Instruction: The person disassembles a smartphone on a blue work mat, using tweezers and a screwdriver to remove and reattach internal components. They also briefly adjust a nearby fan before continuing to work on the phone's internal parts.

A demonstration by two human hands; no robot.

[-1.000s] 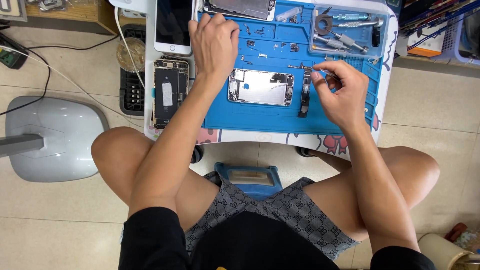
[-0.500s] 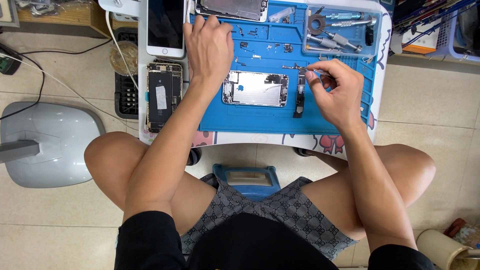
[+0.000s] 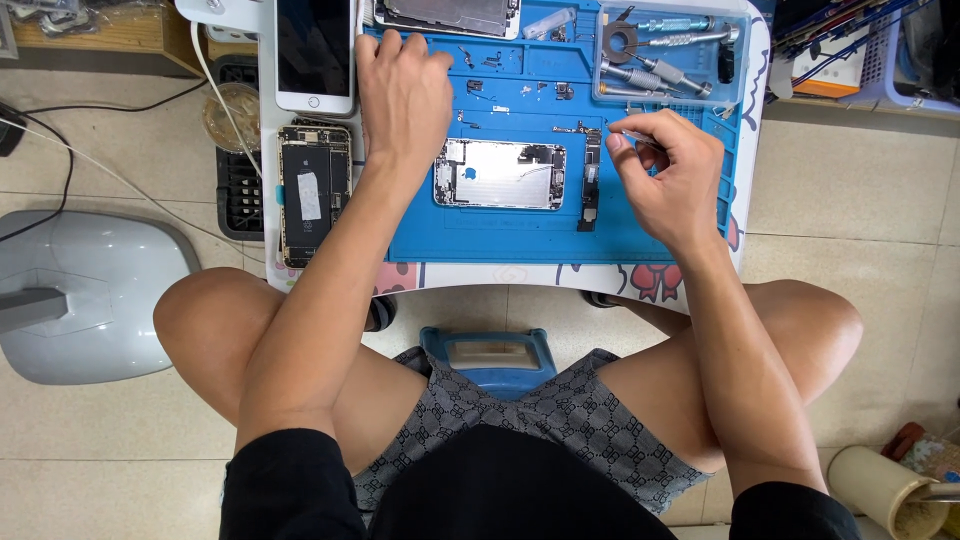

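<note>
A stripped phone housing (image 3: 500,174), its bare metal interior facing up, lies flat on a blue repair mat (image 3: 500,235), between the person's two hands and touched by neither. The right hand (image 3: 665,175), just to the housing's right, has thumb and fingertips pinched together on a thin metal tool, probably tweezers (image 3: 632,136), whose tip points toward a narrow dark part strip (image 3: 590,180) lying upright-on beside the housing's right edge. The left hand (image 3: 405,95) rests palm-down on the mat, just above and left of the housing, fingers loosely spread and gripping nothing.

The housing looks light, stiff and thin, a shell that would likely slide easily on the mat; its long outer edges seem the safest place to take hold, since the small fittings inside appear delicate and easily bent. The loose screws and tiny parts (image 3: 520,90) scattered beyond the left hand's fingertips would call for the tweezers rather than bare fingers.

Farther out from the left hand, an opened phone (image 3: 313,190) showing its battery lies on the white table (image 3: 500,275), with a white-framed phone (image 3: 314,50), screen dark, above it. Past the right hand's knuckles, a clear tray (image 3: 670,60) holds screwdrivers. A grey lamp base (image 3: 80,295) sits on the tiled floor, well to the left.
</note>
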